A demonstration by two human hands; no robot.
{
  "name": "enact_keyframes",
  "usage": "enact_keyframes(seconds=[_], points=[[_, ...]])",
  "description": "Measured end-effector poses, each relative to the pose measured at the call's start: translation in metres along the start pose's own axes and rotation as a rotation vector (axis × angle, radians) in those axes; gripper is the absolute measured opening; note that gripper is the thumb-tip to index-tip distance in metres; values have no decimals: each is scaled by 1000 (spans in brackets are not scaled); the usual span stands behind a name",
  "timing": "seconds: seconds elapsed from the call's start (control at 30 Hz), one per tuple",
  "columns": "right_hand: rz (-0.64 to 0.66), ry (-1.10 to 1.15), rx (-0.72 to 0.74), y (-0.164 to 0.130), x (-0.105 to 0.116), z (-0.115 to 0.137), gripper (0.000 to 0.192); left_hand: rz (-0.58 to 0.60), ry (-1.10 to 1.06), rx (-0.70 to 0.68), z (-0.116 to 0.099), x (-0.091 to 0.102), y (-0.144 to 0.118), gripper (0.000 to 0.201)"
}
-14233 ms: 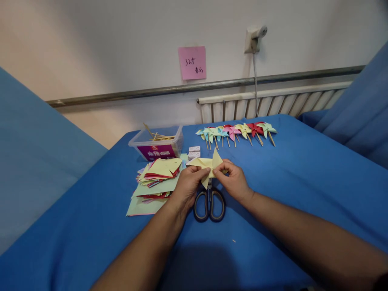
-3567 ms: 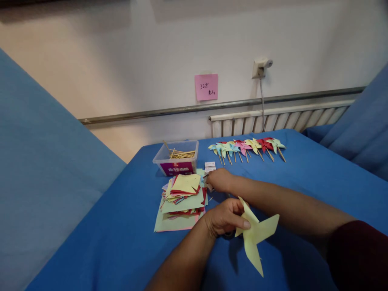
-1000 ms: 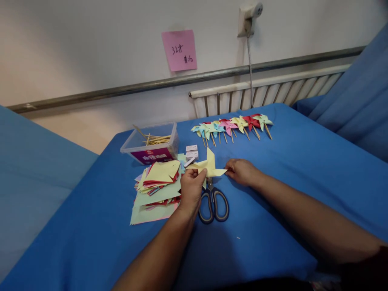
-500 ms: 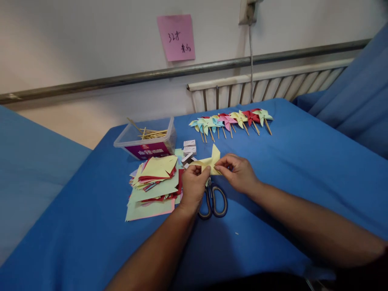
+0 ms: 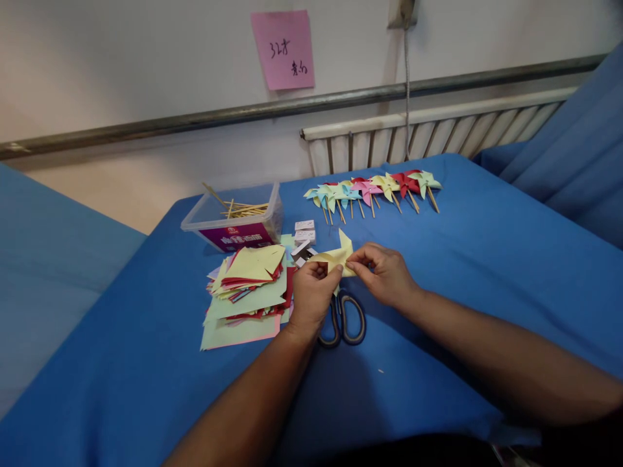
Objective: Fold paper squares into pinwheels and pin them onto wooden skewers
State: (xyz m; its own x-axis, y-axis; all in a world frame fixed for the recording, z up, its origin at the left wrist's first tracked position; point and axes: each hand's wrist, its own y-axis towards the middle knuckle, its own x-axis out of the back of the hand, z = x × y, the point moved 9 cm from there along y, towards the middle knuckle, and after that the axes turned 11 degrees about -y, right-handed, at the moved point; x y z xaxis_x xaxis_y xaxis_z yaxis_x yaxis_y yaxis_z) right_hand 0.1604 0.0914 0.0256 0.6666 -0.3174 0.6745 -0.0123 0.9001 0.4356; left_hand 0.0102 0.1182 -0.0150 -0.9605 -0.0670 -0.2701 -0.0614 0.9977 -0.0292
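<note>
Holding the one yellow paper pinwheel (image 5: 335, 257) above the middle of the bench (image 5: 438, 279), with twelve o'clock at the wall, the left hand (image 5: 315, 295) is closed on its near-left side, thumb on top. The right hand (image 5: 384, 275) has thumb and forefinger pinched on the paper toward four o'clock, the other fingers curled; whether a pin sits between them is too small to tell. The folds could spring open if the left thumb eased off, and the paper could crease or tear if the right fingertips pressed too hard; the one open small box (image 5: 302, 253), just beside the left fingers at ten o'clock, could tip if nudged. Counting round: two closed small boxes (image 5: 305, 232) at eleven, at least eight overlapping pinwheels on sticks (image 5: 367, 189) at one, one pair of scissors (image 5: 343, 322) at six, blades hidden, one pile of coloured paper (image 5: 256, 263) at nine, one plastic tub (image 5: 238, 235) of wooden sticks (image 5: 248, 210) at ten, and one pink note (image 5: 283, 48) on the wall near eleven.
</note>
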Motion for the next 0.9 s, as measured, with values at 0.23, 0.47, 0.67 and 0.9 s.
enact_keyframes(seconds=[0.23,0.47,0.67,0.9], points=[[11,14,-11,0,-2,-2,9,-1,-1,16,5,1,0,22],[36,48,-55,0,-6,-8,9,-2,-77,83,17,3,2,25],[27,62,-49,0,-6,-7,9,-34,-35,77,17,7,3,25],[20,55,-32,-1,-5,-6,9,-34,25,29,10,6,2,24]])
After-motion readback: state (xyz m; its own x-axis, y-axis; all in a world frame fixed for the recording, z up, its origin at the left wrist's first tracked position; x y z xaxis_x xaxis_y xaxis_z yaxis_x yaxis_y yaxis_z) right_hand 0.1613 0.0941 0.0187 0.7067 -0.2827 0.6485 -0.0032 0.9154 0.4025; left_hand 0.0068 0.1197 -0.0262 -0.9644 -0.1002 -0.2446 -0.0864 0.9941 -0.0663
